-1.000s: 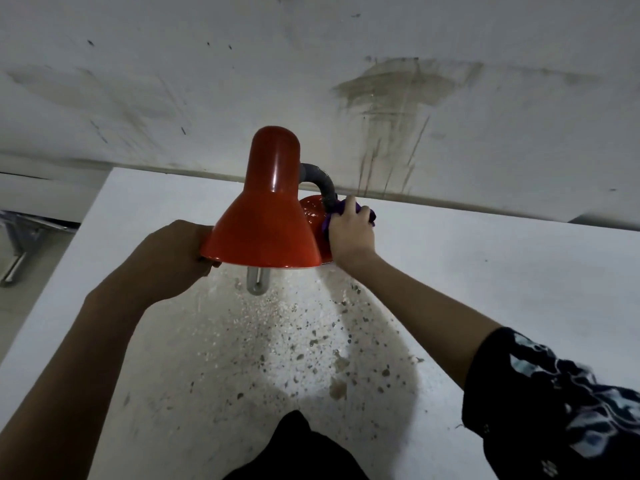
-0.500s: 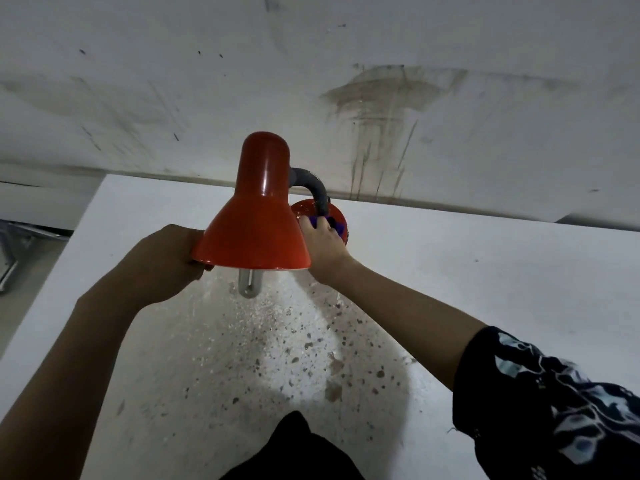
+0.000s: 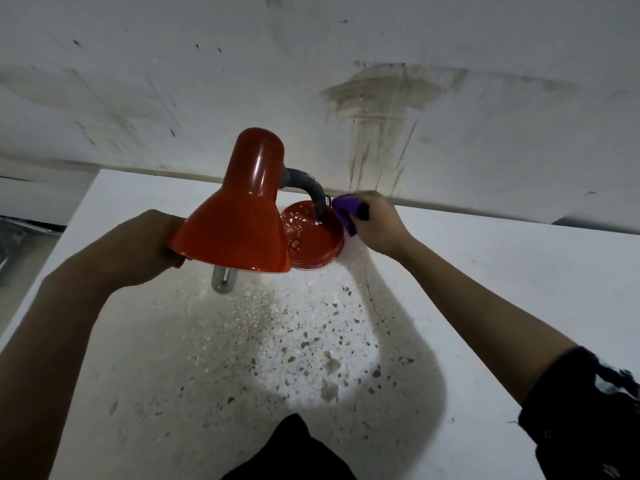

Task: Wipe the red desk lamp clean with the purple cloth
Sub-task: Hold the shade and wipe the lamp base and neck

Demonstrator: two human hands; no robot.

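The red desk lamp [image 3: 239,216] stands on a white table, lit, its cone shade tipped toward me with the bulb [image 3: 223,280] poking out below. A grey bent neck [image 3: 306,188] joins the shade to the round red base [image 3: 311,244], which is speckled with white flecks. My left hand [image 3: 145,244] grips the shade's left rim. My right hand [image 3: 375,221] holds the bunched purple cloth [image 3: 346,211] at the base's right edge, just right of the neck.
The white table [image 3: 485,271] is strewn with crumbs and dark specks in the lamp's pool of light. A stained, scuffed wall [image 3: 381,98] rises right behind the lamp. The table's left edge drops off near a metal frame [image 3: 14,237].
My right hand with the cloth has swung from the front left of the base, under the shade, round to its right rim. The left hand keeps hold of the shade.
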